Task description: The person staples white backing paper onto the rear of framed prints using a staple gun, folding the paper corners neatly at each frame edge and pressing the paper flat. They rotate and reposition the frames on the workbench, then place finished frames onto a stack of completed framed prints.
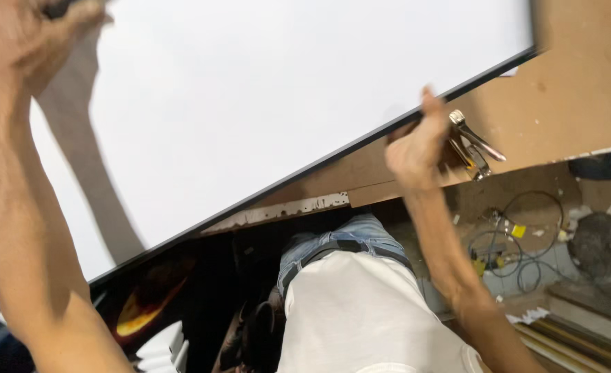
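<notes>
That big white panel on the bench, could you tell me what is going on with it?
A person leans over a large white panel with a thin dark edge, lying on a brown board. The right hand grips metal pliers at the panel's edge. The left hand is raised at the far side, blurred. Loose wires lie on the floor below.

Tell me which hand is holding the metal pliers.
The right hand: it grips the metal pliers at the edge of the white panel. The left hand, raised at the top left, is blurred; no pliers show there.
</notes>
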